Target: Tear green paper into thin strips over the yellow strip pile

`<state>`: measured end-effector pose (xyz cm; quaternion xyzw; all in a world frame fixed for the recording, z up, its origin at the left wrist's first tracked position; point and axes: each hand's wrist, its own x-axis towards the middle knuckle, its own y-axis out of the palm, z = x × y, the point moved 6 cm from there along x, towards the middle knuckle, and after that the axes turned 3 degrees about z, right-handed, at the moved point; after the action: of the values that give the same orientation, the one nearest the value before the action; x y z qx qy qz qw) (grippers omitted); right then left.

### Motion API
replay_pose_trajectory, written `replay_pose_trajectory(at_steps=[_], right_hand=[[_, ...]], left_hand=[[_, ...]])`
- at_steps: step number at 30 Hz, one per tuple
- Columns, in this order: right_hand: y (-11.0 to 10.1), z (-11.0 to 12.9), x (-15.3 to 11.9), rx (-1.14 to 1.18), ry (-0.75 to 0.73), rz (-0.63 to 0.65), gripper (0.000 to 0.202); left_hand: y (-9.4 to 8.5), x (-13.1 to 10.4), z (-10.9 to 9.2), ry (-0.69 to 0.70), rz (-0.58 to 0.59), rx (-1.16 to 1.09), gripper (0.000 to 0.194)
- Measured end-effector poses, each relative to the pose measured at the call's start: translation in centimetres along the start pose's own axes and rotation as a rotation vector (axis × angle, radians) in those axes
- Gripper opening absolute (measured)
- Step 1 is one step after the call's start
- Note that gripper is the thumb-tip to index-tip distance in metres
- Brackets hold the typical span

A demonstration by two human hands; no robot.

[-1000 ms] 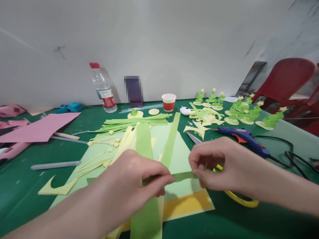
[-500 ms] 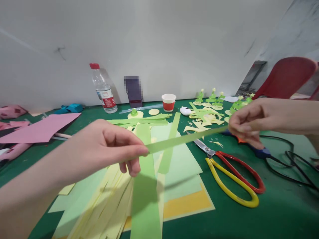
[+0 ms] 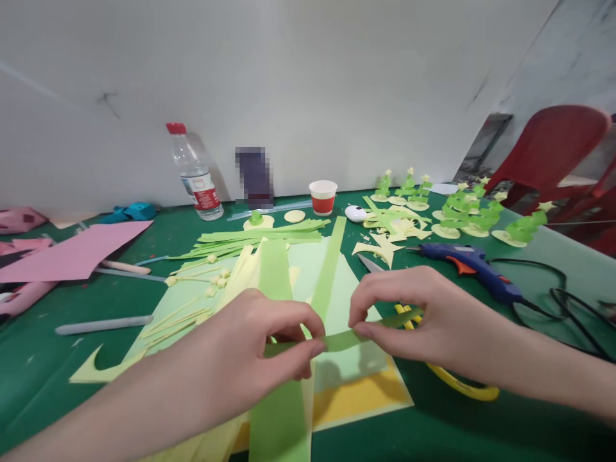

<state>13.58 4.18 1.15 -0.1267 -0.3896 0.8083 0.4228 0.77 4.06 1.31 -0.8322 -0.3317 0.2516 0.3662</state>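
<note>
Between left hand (image 3: 257,330) and right hand (image 3: 426,295) runs one green strip (image 3: 341,341).

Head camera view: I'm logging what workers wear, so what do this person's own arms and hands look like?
The left hand and right hand are ungloved, with no rings visible. The left forearm and right forearm show no sleeve, watch or bracelet. Nail details are too blurred to tell.

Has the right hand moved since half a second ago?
Yes. The right hand has moved left and nearer the wearer, judged against the blue hot glue gun, which it partly covered then and leaves uncovered now.
</note>
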Motion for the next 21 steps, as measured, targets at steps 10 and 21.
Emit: replay_pose_trajectory(at_steps=[10,21], right_hand=[[1.3,1.1,-0.2,0.067,-0.015,-0.058,0.013],[-0.9,-0.4,-0.4,0.07,0.198,0.105,0.011]], left_hand=[[1.7,-0.4,-1.2,0.151,-0.107,0.19,0.025],[-0.6,-0.9,-1.4,0.163,-0.214,0.134,0.028]])
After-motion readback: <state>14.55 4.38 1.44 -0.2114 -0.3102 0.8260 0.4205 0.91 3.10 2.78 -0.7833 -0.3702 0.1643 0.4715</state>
